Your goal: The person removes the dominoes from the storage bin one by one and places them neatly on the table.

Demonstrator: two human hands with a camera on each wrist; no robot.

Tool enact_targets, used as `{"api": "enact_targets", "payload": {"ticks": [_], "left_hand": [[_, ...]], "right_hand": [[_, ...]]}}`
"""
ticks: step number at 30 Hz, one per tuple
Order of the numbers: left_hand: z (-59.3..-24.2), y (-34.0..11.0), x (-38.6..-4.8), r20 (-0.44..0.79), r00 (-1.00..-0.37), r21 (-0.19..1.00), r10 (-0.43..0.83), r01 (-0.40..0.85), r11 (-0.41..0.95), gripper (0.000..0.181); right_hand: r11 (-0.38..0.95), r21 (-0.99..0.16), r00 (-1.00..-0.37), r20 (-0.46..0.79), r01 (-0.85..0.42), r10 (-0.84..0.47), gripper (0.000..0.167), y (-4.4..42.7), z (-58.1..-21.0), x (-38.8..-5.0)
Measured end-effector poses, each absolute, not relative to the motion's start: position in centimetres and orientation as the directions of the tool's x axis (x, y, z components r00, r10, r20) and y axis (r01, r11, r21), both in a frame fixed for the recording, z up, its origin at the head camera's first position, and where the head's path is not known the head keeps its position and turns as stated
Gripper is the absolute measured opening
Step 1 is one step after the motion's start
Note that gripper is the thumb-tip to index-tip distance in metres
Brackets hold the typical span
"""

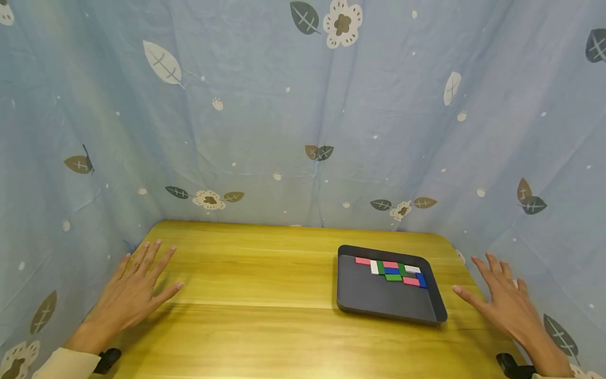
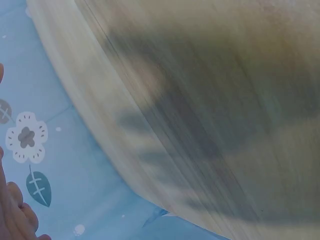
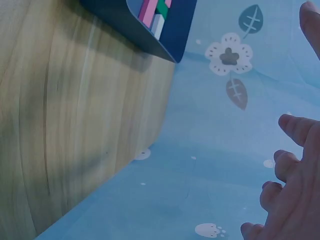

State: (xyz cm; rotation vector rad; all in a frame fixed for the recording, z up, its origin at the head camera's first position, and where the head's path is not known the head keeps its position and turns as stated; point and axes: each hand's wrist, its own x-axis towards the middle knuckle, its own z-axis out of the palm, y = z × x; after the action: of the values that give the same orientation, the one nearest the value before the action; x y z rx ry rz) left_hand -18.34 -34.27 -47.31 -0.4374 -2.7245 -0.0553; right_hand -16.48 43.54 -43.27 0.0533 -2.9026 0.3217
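Presently: left hand (image 1: 129, 301), right hand (image 1: 511, 308), fingers apart, near side edges of table (image 1: 246, 295); seemingly idle; blocks (image 1: 392, 271) in tray (image 1: 369, 297) likely need reaching.

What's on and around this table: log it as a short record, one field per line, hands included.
surface: yellowish wood-grain table
container: dark grey tray, on the table's right half
contents: flat blocks in pink, white, green and blue, grouped toward the tray's far side
left hand: at the table's left edge, fingers spread, holding nothing
right hand: right of the tray, apart from it, holding nothing
backdrop: blue cloth printed with flowers and leaves
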Motion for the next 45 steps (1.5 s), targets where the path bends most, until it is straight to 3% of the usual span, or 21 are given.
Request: {"api": "enact_targets", "payload": {"ticks": [13,18,24,33,45], "left_hand": [[-47.4,-34.5,-18.5,0.381,-0.877,-0.017,0.293,0.311,0.950,0.096],[-47.5,-34.5,-18.4,0.372,-0.880,-0.007,0.296,0.316,0.949,0.095],[-47.4,-33.5,-18.5,0.287,-0.922,0.161,0.259,0.313,0.936,0.089],[-47.3,-31.0,-19.2,0.320,-0.921,0.351,0.220,0.331,0.876,0.075],[-47.7,-27.8,-19.8,0.298,-0.929,0.529,0.220,0.353,0.772,0.060]], "right_hand": [[0.974,-0.218,-0.973,0.229,-0.067,-0.015,0.101,43.4,-43.6,-16.7],[0.967,-0.254,-0.987,0.162,-0.038,0.004,0.101,43.2,-43.3,-16.7],[0.958,-0.286,-0.998,0.055,0.025,0.042,0.098,43.0,-43.0,-16.7],[0.881,-0.472,-0.991,0.131,-0.046,0.018,0.081,42.6,-45.3,-16.5],[0.775,-0.631,-0.994,0.099,-0.036,0.034,0.068,42.8,-49.0,-16.6]]}}
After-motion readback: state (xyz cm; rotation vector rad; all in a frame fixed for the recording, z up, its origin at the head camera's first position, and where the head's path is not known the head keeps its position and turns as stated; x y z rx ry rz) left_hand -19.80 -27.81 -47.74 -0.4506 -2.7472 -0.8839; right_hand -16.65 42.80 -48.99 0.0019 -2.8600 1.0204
